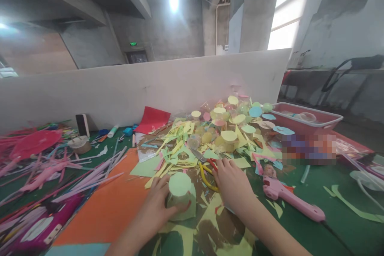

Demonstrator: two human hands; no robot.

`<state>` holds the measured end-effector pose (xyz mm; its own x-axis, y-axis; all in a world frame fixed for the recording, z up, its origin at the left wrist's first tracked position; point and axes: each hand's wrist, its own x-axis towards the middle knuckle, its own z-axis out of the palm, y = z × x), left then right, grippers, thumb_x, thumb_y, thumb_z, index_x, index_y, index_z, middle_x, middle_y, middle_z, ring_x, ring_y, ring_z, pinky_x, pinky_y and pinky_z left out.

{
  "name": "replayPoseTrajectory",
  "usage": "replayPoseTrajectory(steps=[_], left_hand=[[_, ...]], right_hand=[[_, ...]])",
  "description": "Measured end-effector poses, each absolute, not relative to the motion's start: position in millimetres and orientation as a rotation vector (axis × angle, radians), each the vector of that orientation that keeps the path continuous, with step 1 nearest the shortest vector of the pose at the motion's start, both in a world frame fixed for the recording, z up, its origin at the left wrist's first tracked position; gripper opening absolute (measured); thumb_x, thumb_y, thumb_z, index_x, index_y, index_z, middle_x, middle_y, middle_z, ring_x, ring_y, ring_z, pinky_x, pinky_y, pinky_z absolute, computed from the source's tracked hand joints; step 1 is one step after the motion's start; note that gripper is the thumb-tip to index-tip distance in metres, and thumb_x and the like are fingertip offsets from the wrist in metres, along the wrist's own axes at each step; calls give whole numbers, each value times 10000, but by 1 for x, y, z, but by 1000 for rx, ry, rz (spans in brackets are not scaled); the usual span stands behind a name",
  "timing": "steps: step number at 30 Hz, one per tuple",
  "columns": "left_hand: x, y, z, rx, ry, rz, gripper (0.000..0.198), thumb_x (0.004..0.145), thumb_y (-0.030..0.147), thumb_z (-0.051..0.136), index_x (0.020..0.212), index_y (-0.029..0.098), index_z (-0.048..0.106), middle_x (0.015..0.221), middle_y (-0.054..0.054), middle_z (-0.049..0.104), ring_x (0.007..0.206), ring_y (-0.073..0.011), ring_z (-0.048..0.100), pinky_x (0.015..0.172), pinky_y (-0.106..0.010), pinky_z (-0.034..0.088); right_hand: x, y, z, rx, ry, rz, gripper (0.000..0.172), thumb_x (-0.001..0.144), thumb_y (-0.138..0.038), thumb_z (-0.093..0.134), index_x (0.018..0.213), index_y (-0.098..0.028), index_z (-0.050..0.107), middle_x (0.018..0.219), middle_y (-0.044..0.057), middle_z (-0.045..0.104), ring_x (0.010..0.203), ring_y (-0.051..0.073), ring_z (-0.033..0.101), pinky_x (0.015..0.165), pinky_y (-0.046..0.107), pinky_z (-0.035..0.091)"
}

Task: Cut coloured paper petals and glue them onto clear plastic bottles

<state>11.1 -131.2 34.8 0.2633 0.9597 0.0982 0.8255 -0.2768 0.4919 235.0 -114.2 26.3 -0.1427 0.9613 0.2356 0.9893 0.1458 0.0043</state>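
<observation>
Nearest the camera: yellow paper offcuts point(189, 237) with rounded holes, loose on the green worktop point(339, 234). Just beyond, the left hand point(159, 200) grips a small cup point(180, 185), thumb along its near side; pale green disc on top, bigger pale green piece around its base, exact join unclear. Right hand point(230, 178) sits over scissors point(203, 161), fingers at the red handle; can't tell if it grips them. Blades point far left into cut strips point(168, 149), apart from the cup. Orange sheet point(111, 204) left, pink glue gun point(294, 202) right.

To do it well, probably: light hold low on the cup, disc flat, left fingers out of the blade line, scissors clear of strips.
</observation>
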Motion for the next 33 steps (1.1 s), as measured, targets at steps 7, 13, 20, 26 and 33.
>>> replayPoseTrajectory(steps=[7,13,20,26,33], left_hand=[[7,-106,38,2322,1615,760,445,745,547,634,1093,273,683,1182,-72,611,1186,-314,474,997,-502,407],[13,-57,46,2417,1613,921,378,732,528,657,995,262,712,1157,-68,620,1128,-307,501,953,-484,433],[8,-24,19,2341,1681,1319,391,714,499,661,992,228,711,1082,-84,661,1037,-302,544,912,-476,457],[3,-24,16,2285,1852,1510,513,787,615,508,971,174,695,1050,-145,618,1061,-332,535,934,-521,416],[-3,-19,7,2228,1922,1583,487,812,598,462,935,178,677,1049,-159,611,1091,-334,523,956,-531,400]], right_hand=[[234,-99,23,-2022,-2328,53,246,888,-133,521,1077,-53,656,1071,210,642,1016,323,582,817,360,431],[226,-81,36,-2022,-2280,268,239,817,-133,593,1031,-82,686,1032,184,677,961,271,638,768,296,449],[232,-75,31,-2022,-2090,325,216,718,-175,599,904,-89,670,908,165,695,826,261,664,595,265,408],[243,-65,24,-1736,-1752,813,163,754,-324,557,717,-170,595,699,59,661,626,195,597,508,257,349],[235,-69,29,-1471,-1562,1167,197,739,-342,615,792,-167,544,671,-14,583,595,132,545,532,224,374]])
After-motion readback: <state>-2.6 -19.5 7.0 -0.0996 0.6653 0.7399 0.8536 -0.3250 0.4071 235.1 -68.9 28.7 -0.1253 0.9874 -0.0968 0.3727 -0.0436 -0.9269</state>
